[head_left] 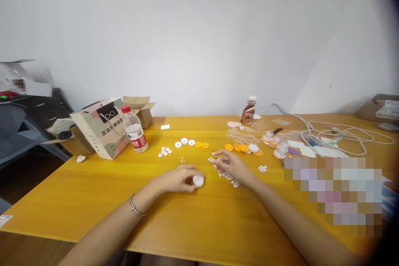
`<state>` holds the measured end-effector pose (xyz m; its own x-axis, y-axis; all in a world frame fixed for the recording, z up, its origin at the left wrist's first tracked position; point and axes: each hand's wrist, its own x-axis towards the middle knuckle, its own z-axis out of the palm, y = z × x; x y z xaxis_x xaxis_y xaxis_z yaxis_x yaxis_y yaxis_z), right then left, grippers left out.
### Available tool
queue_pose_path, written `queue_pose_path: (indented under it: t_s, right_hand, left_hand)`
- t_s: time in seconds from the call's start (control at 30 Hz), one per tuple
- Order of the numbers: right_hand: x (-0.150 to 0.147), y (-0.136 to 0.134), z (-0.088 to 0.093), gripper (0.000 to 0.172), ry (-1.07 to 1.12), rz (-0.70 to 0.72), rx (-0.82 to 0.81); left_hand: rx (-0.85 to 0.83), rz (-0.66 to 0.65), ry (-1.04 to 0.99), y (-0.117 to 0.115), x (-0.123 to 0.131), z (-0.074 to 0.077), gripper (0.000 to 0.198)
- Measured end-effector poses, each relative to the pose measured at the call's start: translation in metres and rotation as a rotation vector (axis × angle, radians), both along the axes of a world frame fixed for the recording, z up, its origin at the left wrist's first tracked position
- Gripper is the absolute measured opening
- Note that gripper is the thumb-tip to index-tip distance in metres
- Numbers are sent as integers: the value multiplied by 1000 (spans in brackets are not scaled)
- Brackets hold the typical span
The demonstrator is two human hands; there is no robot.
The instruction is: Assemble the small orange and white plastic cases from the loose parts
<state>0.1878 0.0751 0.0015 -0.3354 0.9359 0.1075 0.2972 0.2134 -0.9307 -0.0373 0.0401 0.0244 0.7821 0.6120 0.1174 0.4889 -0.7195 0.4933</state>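
Note:
My left hand is closed around the edge of a small white round plastic cap, held just over the table. To its right, my right hand hovers above a cluster of flat white cut-out plastic pieces, its fingers stretched and apart at the cluster's far end. Some of those pieces are hidden under the palm. One similar white piece lies separately on the right. Beyond the hands is a row of white rings and yellow rings. Small white knobs are grouped at the left.
A water bottle, paper bag and cardboard box stand at the left. Clear plastic cups, orange discs and a brown bottle are beyond my right hand. White cables spread across the far right.

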Motion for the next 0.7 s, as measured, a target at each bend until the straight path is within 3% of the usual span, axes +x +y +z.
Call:
queue_pose_path:
  t_s: [0.1,0.17,0.27,0.37,0.5,0.7]
  right_hand:
    - [42,19,21,30,-271,-205,107]
    - [73,26,32,26,-505,-265,179]
    - [115,24,39,25,-708,-232,75]
    - [140,17,36,28,-761,-171,29]
    - [147,18,25,26,-798,-136,-46]
    - [126,23,15,13,-703,-72,-187]
  left_hand:
    - [28,-57,46,-4,1,1,32]
    - [54,-50,53,-6,1,0,41]
    - [91,37,28,-1,0,-4,52]
    - [150,165,-7,14,4,-12,41]
    - [238,196,-4,41,22,-22,37]
    - [324,147,6,66,51,-33,26]
